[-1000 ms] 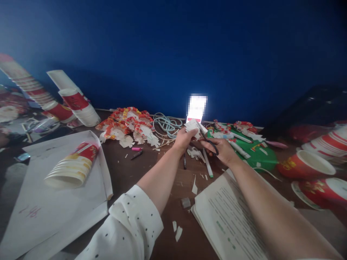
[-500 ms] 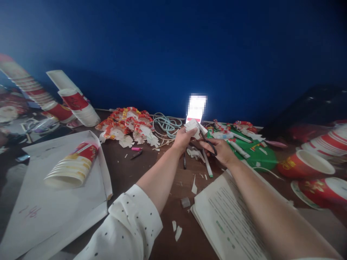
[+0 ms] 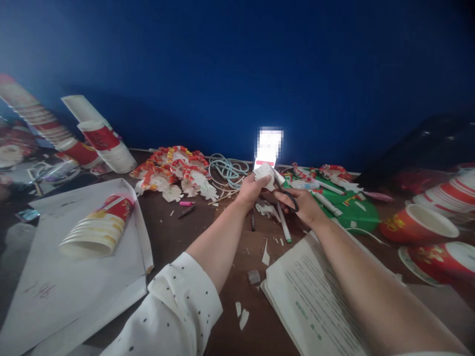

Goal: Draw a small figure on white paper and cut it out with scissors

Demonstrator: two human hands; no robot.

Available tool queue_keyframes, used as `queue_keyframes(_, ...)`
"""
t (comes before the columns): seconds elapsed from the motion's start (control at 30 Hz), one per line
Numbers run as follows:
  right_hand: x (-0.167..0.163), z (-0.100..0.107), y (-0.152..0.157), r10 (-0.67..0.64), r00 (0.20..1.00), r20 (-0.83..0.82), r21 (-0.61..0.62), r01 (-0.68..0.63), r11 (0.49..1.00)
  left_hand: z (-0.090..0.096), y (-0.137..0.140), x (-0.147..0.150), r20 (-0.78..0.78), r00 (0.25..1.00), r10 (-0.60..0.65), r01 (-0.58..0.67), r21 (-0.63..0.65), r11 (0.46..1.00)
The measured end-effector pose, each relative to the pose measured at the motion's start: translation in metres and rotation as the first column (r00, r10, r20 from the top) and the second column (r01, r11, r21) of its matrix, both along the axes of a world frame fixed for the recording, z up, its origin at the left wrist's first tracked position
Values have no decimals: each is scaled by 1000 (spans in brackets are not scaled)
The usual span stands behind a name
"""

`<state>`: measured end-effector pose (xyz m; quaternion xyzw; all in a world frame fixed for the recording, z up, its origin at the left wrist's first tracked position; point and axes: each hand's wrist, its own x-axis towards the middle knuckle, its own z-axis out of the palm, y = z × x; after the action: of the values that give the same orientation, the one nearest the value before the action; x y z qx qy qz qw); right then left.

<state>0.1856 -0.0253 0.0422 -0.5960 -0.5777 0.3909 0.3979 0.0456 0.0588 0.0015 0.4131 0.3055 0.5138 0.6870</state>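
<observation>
At twelve o'clock, my left hand [image 3: 253,190] pinches paper [image 3: 262,172], seemingly for steadiness; my right hand [image 3: 304,204] curls around scissors [image 3: 294,200].

1. Dim overall; dark blue flat wall [image 3: 208,74] hazy and lighter at upper left, near-black at upper right.
2. Glowing white upright screen [image 3: 267,146] blown out, mostly pixelated into blocks.
3. Soft shadow on wall by leaning white-and-red paper cups [image 3: 109,143]; shade also across printed white paper sheets [image 3: 297,291] beside bare right forearm [image 3: 359,272].
4. Edges stretched, smeared; long red-and-white cup stack [image 3: 52,126], far left, blurry.
5. Centre sharper, but white cut paper [image 3: 262,171] and black-handled scissors [image 3: 296,202] lack fine detail.
</observation>
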Motion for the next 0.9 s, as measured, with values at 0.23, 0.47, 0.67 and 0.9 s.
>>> queue_keyframes(0.23, 2, -1, 1, 18, 999, -43, -4, -18, 1000, 3, -2, -2, 0, 1000, -6, 6, -3, 1000)
queue_keyframes(0.47, 9, -6, 4, 39, 998, -57, -13, -39, 999, 4, -1, -3, -21, 1000, -4, 4, -4, 1000)
queue_keyframes(0.67, 13, -8, 6, 57, 995, -83, -31, -60, 998, 2, 0, -3, -40, 999, -4, 5, 15, 1000)
queue_keyframes(0.9, 12, -4, 5, 54, 997, -62, -33, -56, 998, 2, 0, -3, 38, 999, -30, 30, -2, 1000)
